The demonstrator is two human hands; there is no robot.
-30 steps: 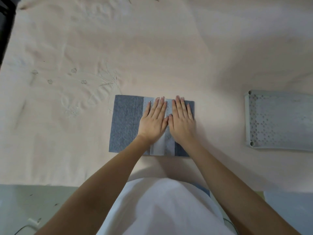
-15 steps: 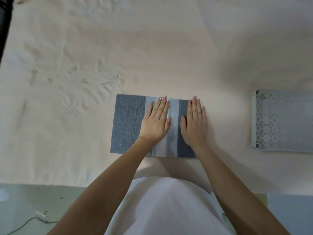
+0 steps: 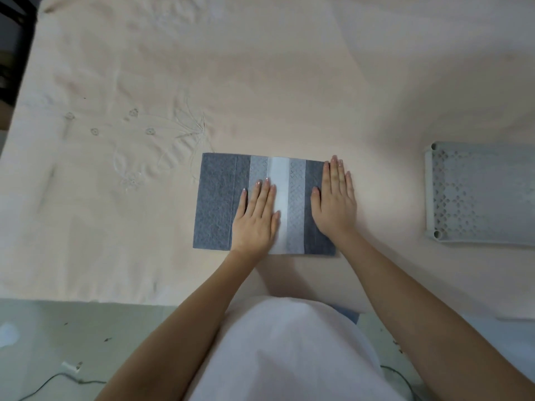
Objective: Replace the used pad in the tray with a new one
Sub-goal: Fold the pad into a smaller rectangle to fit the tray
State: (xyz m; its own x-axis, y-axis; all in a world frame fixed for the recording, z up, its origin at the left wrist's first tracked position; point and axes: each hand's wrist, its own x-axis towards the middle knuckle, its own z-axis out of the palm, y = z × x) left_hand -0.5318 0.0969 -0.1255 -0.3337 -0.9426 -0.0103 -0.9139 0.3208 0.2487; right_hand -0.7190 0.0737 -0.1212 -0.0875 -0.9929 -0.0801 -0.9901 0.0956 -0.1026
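Head view: a folded pad [image 3: 215,202], dark grey with lighter grey patterned bands and a white central strip, lies flat on a pale cloth-covered table [image 3: 289,82], directly in front of the person. The left hand [image 3: 256,219] rests palm-down on the pad, fingers straight and close together, fingertips at the left edge of the white strip. The right hand [image 3: 335,202] lies palm-down on the pad's right dark band, fingers straight and together, its outer edge overlapping the pad's right border onto the cloth. Neither hand grips or pinches anything. The two hands are apart, with the white strip and one patterned band visible between them. The tray [image 3: 480,195], a light perforated plastic unit, sits well apart to the right, partly cut off by the frame edge; whether it holds a pad cannot be determined. A cable [image 3: 58,380] lies on the floor at lower left.
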